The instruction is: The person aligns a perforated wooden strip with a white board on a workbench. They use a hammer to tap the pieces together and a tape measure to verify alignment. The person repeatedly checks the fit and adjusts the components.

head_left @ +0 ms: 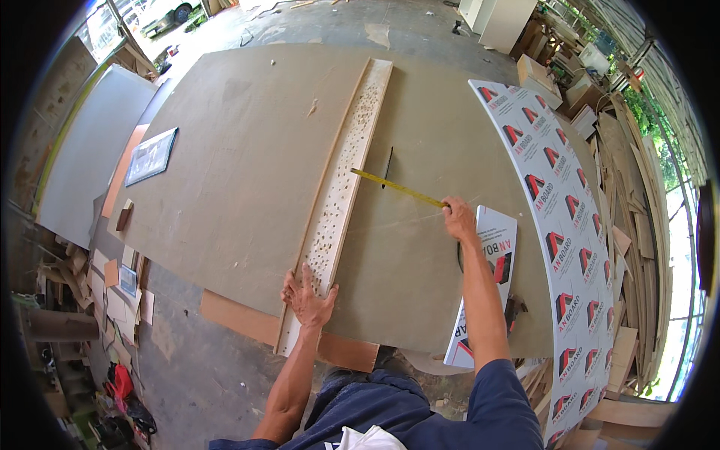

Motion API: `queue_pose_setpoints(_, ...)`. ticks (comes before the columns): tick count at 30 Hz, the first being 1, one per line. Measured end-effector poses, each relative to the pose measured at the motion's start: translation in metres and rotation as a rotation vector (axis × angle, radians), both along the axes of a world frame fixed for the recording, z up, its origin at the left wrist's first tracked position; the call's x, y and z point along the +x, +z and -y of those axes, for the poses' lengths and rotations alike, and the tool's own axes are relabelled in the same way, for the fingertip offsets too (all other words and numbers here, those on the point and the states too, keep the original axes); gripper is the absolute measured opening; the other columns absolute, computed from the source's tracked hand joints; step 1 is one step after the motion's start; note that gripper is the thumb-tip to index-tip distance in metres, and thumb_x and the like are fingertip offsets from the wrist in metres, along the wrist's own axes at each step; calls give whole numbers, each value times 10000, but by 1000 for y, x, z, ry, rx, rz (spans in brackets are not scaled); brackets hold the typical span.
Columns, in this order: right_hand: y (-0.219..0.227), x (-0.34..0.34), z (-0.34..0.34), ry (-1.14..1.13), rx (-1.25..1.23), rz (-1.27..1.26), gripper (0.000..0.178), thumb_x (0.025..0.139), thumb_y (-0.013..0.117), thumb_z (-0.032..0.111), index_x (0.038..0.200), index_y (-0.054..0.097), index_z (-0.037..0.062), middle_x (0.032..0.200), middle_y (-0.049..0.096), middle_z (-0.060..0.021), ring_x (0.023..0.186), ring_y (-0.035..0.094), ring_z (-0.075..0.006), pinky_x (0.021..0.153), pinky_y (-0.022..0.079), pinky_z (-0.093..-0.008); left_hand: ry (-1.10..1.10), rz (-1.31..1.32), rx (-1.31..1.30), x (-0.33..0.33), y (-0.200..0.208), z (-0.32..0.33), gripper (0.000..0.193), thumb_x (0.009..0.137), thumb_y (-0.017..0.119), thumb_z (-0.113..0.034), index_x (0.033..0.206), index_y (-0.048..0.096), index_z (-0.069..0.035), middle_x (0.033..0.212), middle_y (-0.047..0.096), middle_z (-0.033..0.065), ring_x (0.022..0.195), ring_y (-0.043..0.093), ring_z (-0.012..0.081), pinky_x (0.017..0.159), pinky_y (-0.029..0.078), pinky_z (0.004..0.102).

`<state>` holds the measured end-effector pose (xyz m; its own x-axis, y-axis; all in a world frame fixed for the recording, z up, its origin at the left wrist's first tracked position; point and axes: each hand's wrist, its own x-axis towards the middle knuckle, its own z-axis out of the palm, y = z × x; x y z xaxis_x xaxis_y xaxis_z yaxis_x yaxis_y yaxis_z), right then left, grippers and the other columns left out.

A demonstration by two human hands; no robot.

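The left hand (309,297) lies flat, fingers spread, pressing on the near end of a long narrow strip of board (339,196) peppered with small holes; nothing is pinched in its grip. The strip runs away from the person across a big grey-brown sheet (247,165) that serves as the counter, its near end reaching past the sheet's front edge. The right hand (457,220) is further out and to the right, its grip pressed together around the end of a yellow tape measure (397,187), whose blade stretches leftward and slightly away until its far tip touches the right edge of the holed strip. A dark pencil (388,166) lies on the sheet just beyond the tape, roughly midway along it. Under the right forearm rests a small white panel (491,285) with red and black printing, tilted over the sheet's near right corner. Beside it, further right, a long white panel (559,225) with the same repeated printing curves along the sheet's right side. At the far left of the sheet lies a dark framed rectangle (151,155), and near it, at the edge, a small wooden block (124,214). Offcuts and timber scraps (630,210) are piled along the right, well apart from the hands.
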<state>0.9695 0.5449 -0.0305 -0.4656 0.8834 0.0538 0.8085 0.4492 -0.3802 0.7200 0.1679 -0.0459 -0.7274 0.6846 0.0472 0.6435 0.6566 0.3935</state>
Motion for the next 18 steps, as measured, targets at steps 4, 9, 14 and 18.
queue_pose_setpoints(4,-6,-1,-13,-53,-12,87,228,956,640,205,1174,679,152,1153,662,-121,1093,610,-368,958,501,-476,13,16,-2,0,2,-3,1014,728,825,-533,1561,419,-121,1517,310,251,1448,253,412,1163,178,572)
queue_pose_setpoints(9,-25,1,-31,-88,26,103,212,954,645,202,1156,678,145,1154,666,-98,1095,611,-360,950,502,-476,6,21,-11,-2,5,-4,1024,720,832,-508,1569,403,-127,1520,303,246,1448,247,416,1160,182,574)
queue_pose_setpoints(14,-35,16,-47,-146,30,87,195,947,648,193,1135,675,149,1157,648,-78,1105,603,-344,942,503,-482,-6,19,-13,-2,1,-4,1016,727,824,-503,1571,399,-130,1520,298,248,1447,241,415,1160,174,569)
queue_pose_setpoints(18,-31,13,-45,-157,30,166,164,956,641,192,1110,668,142,1144,641,-64,1110,594,-335,950,498,-497,-4,14,-26,-2,2,-5,1010,732,817,-505,1570,399,-127,1525,289,254,1440,245,415,1155,176,567)
